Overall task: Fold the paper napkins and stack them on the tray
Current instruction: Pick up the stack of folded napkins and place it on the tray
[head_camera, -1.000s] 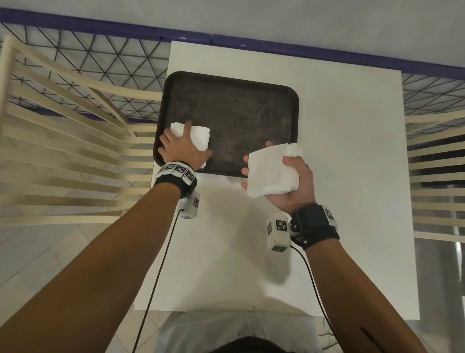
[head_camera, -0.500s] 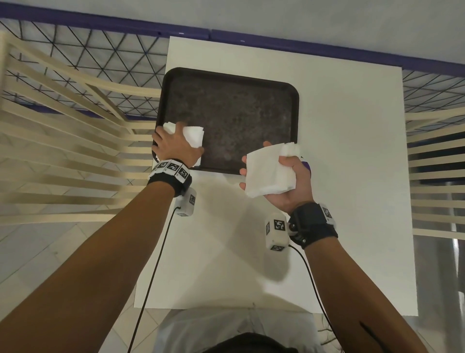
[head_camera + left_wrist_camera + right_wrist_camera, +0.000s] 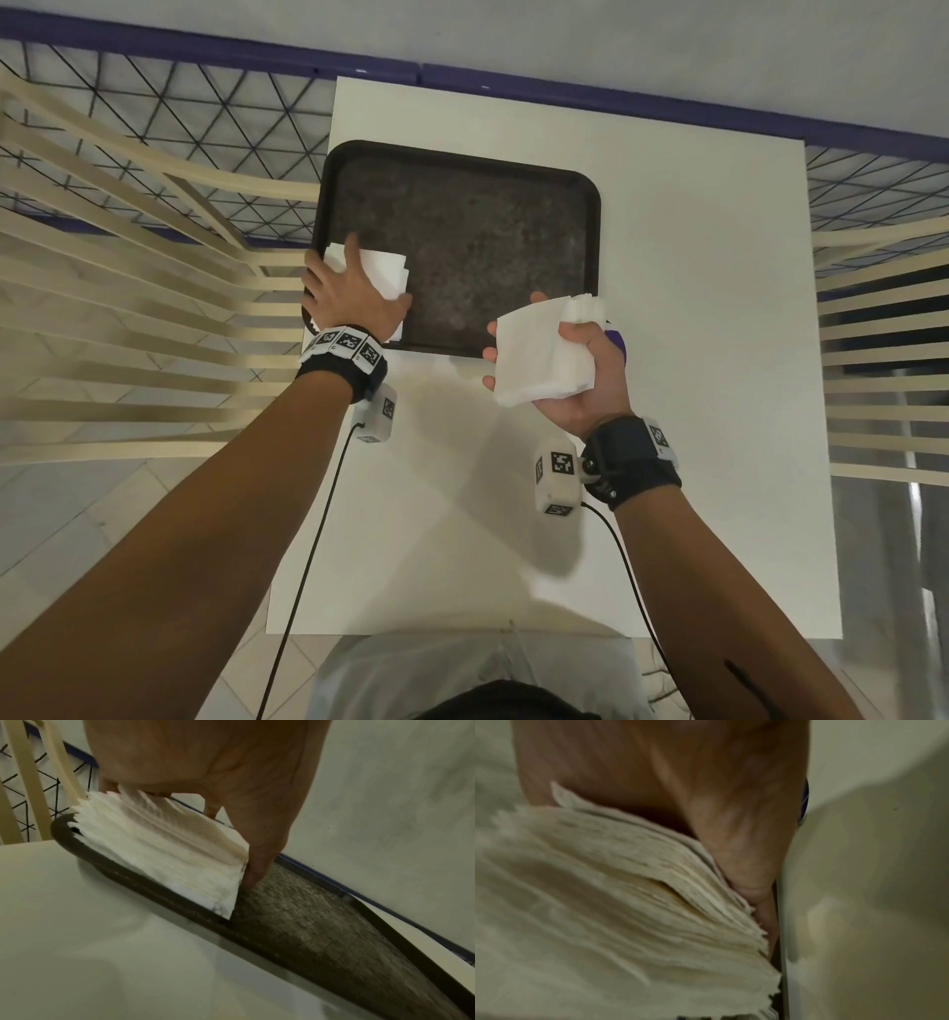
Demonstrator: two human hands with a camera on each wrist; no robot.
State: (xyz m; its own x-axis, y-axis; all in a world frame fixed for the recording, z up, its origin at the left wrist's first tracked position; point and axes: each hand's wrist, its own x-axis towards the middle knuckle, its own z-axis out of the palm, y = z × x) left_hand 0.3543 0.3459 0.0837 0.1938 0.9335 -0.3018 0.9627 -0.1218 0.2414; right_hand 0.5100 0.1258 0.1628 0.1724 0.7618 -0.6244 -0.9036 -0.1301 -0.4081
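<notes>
Stacking step. Left hand (image 3: 349, 303) flat, fingers spread, pressing folded napkins (image 3: 387, 270) into near-left corner of tray (image 3: 590, 246). Right hand (image 3: 580, 370) curled round thick wad of napkins (image 3: 539, 354), held above table (image 3: 693, 360) at tray's near edge. Next, probably: peel off one sheet, fold, add to pile; likely needs left hand freed.
</notes>
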